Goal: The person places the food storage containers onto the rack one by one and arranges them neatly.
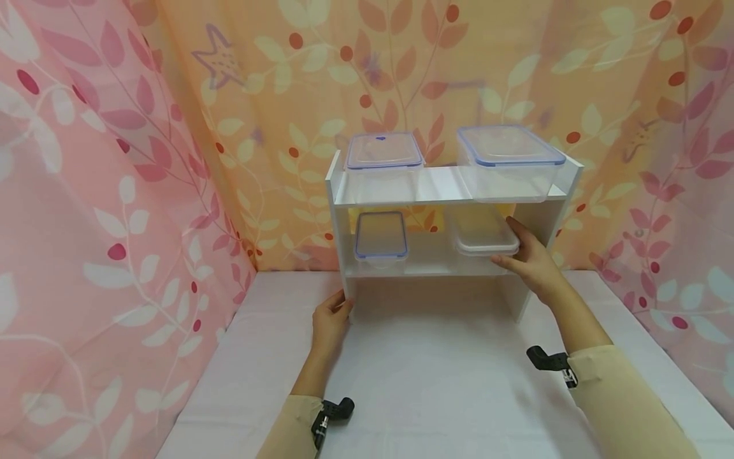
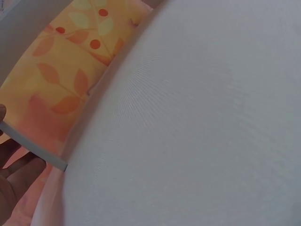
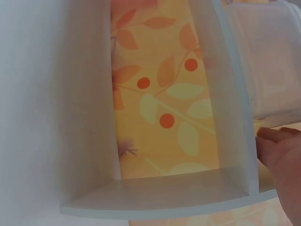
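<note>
A white two-tier shelf [image 1: 436, 268] stands at the back of the table. My left hand [image 1: 331, 322] pinches the lower edge of its left side panel; in the left wrist view the panel's edge [image 2: 35, 147] lies between thumb and fingers. On the right of the lower tier sits a clear food container with a whitish lid [image 1: 487, 242]. My right hand [image 1: 533, 261] holds this container at its right side, thumb toward the front corner and fingers along the side. The right wrist view shows the container [image 3: 270, 61] beside the fingers [image 3: 277, 136], with the thumb hidden.
Left on the lower tier is a small blue-rimmed container [image 1: 381, 236]. Two larger blue-rimmed containers, one left [image 1: 384, 156] and one right [image 1: 510, 153], stand on the top tier. A white cloth covers the table [image 1: 424, 382]. Patterned curtains [image 1: 275, 127] enclose the back and sides.
</note>
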{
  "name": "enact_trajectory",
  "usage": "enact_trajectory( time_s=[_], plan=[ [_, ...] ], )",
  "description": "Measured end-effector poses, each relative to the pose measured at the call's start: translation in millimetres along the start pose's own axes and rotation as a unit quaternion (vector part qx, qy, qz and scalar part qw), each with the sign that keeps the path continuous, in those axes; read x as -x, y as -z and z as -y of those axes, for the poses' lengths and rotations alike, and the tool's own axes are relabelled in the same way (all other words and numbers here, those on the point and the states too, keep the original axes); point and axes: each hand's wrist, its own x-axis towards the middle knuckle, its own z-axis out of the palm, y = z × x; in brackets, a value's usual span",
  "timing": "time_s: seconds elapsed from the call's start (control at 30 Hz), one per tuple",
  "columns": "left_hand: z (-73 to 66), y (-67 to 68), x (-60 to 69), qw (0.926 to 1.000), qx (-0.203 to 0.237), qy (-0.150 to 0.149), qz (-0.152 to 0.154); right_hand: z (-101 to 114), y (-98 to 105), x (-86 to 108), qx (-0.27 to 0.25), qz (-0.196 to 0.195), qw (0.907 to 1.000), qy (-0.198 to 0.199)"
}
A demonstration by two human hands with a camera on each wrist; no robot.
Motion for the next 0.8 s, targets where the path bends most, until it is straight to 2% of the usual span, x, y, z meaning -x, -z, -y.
enact_trajectory(
  time_s=[0.23,0.53,0.8],
  plan=[
    [-0.3,-2.2,-1.3,0.9997,0.02,0.005,0.008,-2.6,0.8,12.5,0.024,-0.04,0.9989,-0.003],
    [-4.8,2.2,-0.4,1.0,0.002,-0.008,-0.002,2.9,1.2,27.2,0.023,-0.058,0.9981,-0.005],
    [-9.4,2.8,2.1,0.9999,-0.002,-0.011,-0.003,2.1,-1.0,40.6,0.04,-0.061,0.9969,0.028]
  ],
)
